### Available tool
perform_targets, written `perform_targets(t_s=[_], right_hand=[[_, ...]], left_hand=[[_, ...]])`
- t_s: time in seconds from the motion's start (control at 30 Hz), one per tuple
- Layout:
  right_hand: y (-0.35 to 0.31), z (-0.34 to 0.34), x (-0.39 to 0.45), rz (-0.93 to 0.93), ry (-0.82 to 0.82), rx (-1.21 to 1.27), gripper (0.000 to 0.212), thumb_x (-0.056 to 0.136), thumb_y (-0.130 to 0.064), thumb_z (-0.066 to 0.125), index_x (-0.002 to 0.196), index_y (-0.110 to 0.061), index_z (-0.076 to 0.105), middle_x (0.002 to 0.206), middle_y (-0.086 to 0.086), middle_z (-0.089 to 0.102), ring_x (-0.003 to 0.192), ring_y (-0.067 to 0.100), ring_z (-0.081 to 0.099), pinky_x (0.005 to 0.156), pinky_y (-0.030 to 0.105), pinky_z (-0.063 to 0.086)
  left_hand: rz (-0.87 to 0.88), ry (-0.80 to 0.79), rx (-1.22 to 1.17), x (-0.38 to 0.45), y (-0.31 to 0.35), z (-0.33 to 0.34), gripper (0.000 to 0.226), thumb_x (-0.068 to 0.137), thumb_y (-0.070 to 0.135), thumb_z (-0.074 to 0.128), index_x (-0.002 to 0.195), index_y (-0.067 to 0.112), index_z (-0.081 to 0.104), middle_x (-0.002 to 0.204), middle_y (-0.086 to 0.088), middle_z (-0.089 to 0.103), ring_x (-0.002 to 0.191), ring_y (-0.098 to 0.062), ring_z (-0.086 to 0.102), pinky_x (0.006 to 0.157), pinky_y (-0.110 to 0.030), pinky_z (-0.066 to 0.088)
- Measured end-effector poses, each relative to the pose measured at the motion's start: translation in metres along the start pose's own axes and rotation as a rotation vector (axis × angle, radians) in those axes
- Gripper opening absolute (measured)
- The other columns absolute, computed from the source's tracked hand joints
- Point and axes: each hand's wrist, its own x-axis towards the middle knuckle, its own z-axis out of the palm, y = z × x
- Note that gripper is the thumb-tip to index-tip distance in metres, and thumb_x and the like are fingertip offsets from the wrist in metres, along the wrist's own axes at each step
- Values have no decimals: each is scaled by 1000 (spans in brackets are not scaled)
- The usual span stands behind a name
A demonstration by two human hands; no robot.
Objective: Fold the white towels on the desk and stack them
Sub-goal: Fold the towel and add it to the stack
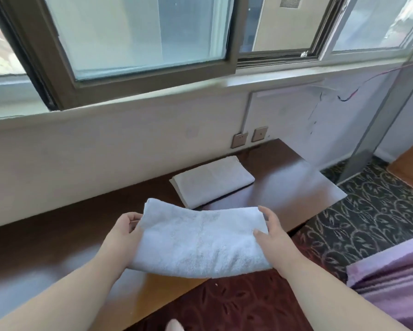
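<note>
Folded white towel (pixel 200 240) held up off the dark wooden desk (pixel 284 177), spanning between both hands. Left hand (pixel 125 231) gripping its left edge, fingers (pixel 135 219) curled round onto the upper side, palm under the cloth. Right hand (pixel 271 231) gripping its right edge, thumb (pixel 260 234) pressed on top, fingers wrapped along the far side. Middle of the towel sagging slightly between the two grips. Second folded towel (pixel 212 181) lying flat on the desk just beyond the held towel, toward the wall, not touching it. Two wall sockets (pixel 249 137) above and behind that second towel.
</note>
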Motion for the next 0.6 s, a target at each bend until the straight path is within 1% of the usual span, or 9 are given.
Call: perform_targets(t_s=[0.07,0.1,0.13,0.2,0.27,0.37,0.47,0.53,0.6], right_hand=[[4,-6,30,3,-8,-112,53,96,-16,48,113,-66,46,92,0,64,72,16,64,61,22,48],[5,-8,47,-5,-15,-147,50,95,-14,47,111,-62,52,85,-5,61,63,10,58,57,21,44],[4,-10,64,-22,-20,-167,48,96,-11,46,110,-55,59,90,-12,61,67,4,57,61,17,44],[-3,-17,100,-61,-38,-205,49,99,-7,43,106,-50,64,115,-23,57,92,-6,57,72,6,39],[-17,-25,133,-98,-50,-266,50,102,-9,42,111,-54,60,124,-25,52,98,-9,55,73,2,37],[-38,-39,179,-158,-67,-364,52,101,-10,42,135,-46,56,134,-23,46,102,-2,55,82,10,37],[-54,-48,225,-185,-78,-447,61,96,-8,40,144,-45,49,145,-24,38,113,6,51,93,23,39],[-61,-52,257,-187,-92,-492,67,92,-8,39,146,-47,44,150,-25,33,114,7,47,90,23,39],[-63,-52,290,-186,-127,-538,69,90,-10,39,147,-49,41,154,-24,29,111,8,47,84,22,39]], left_hand=[[25,31,4,20,3,18,35,90,18,57,100,51,48,98,16,71,76,-16,70,68,-34,55],[42,39,43,30,4,26,42,91,15,52,102,55,48,97,18,70,75,-15,69,66,-34,55],[40,37,92,40,7,34,45,91,15,47,102,58,51,96,17,69,76,-18,68,66,-36,55],[31,32,145,65,11,48,47,92,14,42,97,57,60,95,12,65,80,-26,66,70,-40,56],[39,20,166,89,19,61,49,95,14,41,91,57,64,105,13,60,85,-17,63,72,-37,55],[123,12,247,117,37,78,52,97,9,36,120,49,59,130,15,49,93,-3,55,71,-20,43],[181,54,320,139,48,98,49,100,7,37,140,29,53,147,7,42,113,-14,55,86,-21,40],[218,98,367,151,52,115,48,99,8,39,143,24,51,150,-2,40,130,-24,46,91,-23,36],[204,130,348,161,55,133,46,100,11,39,144,22,49,150,-5,40,132,-26,44,88,-23,34]])
